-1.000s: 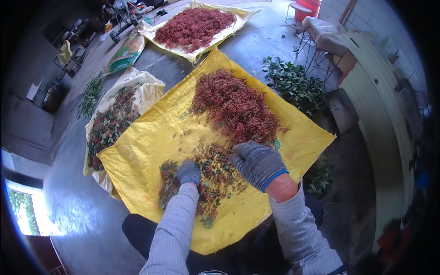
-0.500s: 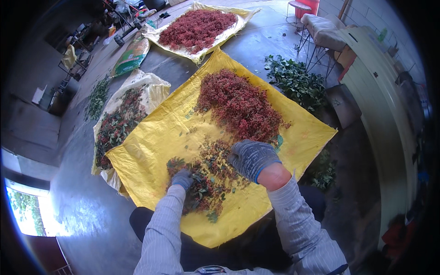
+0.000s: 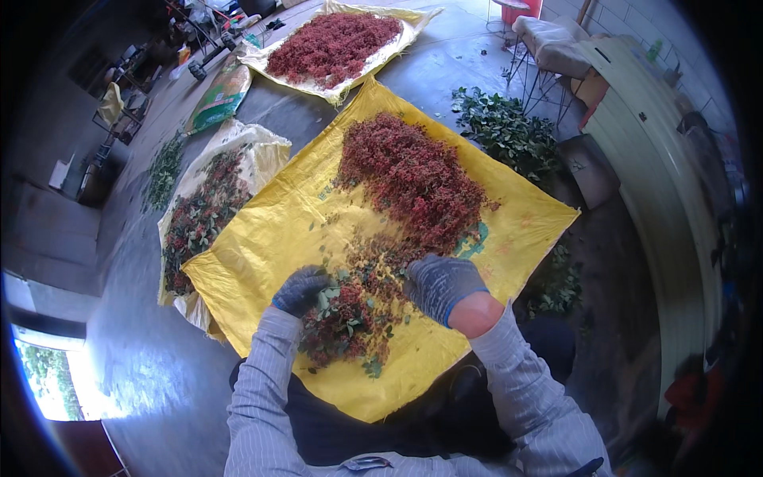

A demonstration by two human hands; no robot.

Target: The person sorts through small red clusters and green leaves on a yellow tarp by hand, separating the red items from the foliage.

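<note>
Two yellow sheets (image 3: pixel 278 230) (one white), two gloved hands (image 3: pixel 441 282) sorting berries (image 3: pixel 350 314).

1. Both forearms, in grey striped sleeves, reach forward from the lower edge.
2. Gloved left hand (image 3: pixel 300 290) curls, palm down.
3. Gloved right hand (image 3: pixel 442 285) lies just opposite, fingers bent, bare wrist showing.

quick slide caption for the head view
Gloved left hand and right hand work through red berries and leaves on a yellow sheet.
</note>
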